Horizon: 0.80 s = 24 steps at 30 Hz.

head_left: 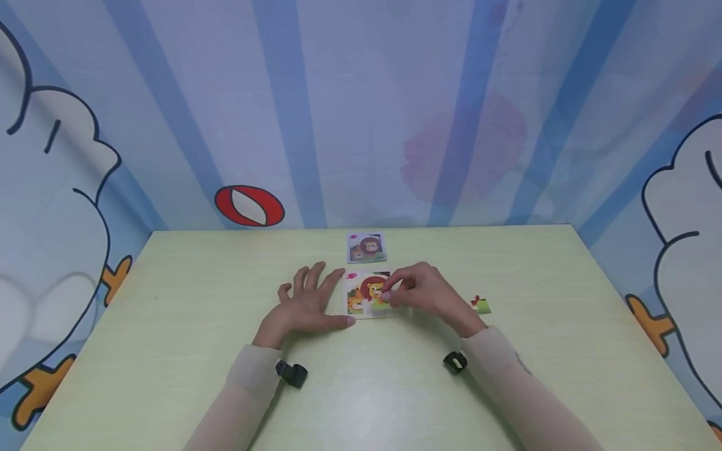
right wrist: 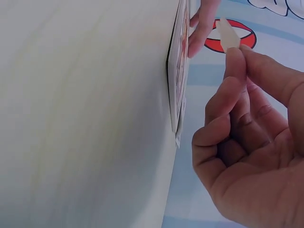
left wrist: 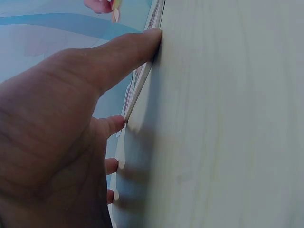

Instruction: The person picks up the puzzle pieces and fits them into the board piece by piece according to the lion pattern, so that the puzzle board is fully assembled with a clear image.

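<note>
A small lion jigsaw puzzle [head_left: 361, 294] in a pale frame lies flat on the table. My left hand [head_left: 307, 308] is spread beside it, with thumb and index fingertips at the frame's left edge; the left wrist view shows the thumb [left wrist: 130, 47] against that edge. Over the puzzle's right part, my right hand [head_left: 425, 291] pinches a puzzle piece [right wrist: 229, 37] between thumb and index finger. In the right wrist view the piece is raised above the board, its pale side showing. My fingers hide part of the puzzle's right side in the head view.
Behind the puzzle lies a matching lion picture card [head_left: 366, 248]. To the right of my right wrist is a loose green and red puzzle piece [head_left: 481, 305]. The light wooden table [head_left: 186, 326] ends at a printed cloth backdrop [head_left: 361, 125].
</note>
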Motion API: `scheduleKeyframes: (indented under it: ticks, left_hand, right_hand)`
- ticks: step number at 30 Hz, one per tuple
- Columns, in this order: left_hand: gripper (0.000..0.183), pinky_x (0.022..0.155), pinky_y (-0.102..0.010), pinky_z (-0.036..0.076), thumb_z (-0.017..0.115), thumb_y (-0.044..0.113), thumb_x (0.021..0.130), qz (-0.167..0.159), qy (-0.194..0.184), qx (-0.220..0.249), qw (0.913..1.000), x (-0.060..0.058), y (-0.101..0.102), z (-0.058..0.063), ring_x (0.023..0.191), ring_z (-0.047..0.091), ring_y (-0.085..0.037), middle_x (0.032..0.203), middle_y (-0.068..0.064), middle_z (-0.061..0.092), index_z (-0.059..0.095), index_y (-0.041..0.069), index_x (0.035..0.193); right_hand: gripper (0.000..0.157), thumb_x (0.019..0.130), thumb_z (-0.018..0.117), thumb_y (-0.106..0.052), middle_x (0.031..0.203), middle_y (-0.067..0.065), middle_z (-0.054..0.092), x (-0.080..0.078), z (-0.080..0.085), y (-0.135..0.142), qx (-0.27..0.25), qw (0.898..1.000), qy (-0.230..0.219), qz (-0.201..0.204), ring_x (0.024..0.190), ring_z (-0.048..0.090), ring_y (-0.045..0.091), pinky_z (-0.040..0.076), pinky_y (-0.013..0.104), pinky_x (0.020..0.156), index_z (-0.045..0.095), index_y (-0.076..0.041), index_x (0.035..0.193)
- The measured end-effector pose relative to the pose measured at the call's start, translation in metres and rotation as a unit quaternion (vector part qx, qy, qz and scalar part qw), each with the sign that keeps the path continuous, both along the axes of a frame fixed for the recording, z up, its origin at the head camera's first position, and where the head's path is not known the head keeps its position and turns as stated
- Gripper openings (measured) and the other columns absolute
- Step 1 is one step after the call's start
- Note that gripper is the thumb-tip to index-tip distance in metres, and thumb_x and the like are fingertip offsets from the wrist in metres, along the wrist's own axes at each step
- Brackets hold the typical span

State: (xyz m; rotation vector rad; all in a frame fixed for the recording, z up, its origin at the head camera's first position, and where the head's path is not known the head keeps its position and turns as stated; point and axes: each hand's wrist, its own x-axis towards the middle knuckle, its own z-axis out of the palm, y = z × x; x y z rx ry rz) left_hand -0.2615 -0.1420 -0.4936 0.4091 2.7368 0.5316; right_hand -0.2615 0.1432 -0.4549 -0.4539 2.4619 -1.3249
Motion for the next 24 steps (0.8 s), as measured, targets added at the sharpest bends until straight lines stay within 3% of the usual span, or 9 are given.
scheduleKeyframes:
  ticks: [4, 9, 24]
  left_hand:
    - [0.11, 0.121, -0.085, 0.009, 0.075, 0.068, 0.085, -0.001, 0.005, 0.004, 1.0, 0.0, 0.0, 0.0, 0.165, -0.001, -0.05, 0.182, -0.014, 0.002, 0.018, 0.032, 0.173]
    - [0.111, 0.122, -0.085, 0.008, 0.075, 0.068, 0.085, 0.0, 0.004, 0.004, 1.0, 0.0, -0.001, 0.0, 0.165, -0.002, -0.049, 0.182, -0.014, 0.001, 0.018, 0.032, 0.173]
    - [0.11, 0.122, -0.084, 0.009, 0.076, 0.067, 0.085, 0.001, 0.006, 0.004, 1.0, 0.0, 0.0, -0.001, 0.165, 0.0, -0.05, 0.182, -0.014, 0.003, 0.019, 0.032, 0.172]
  right_hand:
    - [0.011, 0.095, 0.083, -0.026, 0.079, 0.005, 0.078, -0.004, -0.004, -0.008, 0.008, 1.0, -0.003, -0.011, 0.068, 0.059, 0.017, 0.043, 0.028, 0.061, 0.083, -0.017, 0.1]
    - [0.009, 0.094, 0.083, -0.021, 0.075, -0.001, 0.072, -0.007, -0.007, -0.017, 0.016, 1.0, -0.007, -0.026, 0.067, 0.057, 0.013, 0.044, 0.027, 0.061, 0.083, -0.013, 0.098]
    - [0.011, 0.093, 0.083, -0.021, 0.075, 0.001, 0.073, -0.005, -0.004, -0.03, 0.054, 0.997, 0.004, -0.049, 0.063, 0.057, 0.014, 0.044, 0.027, 0.058, 0.084, -0.011, 0.098]
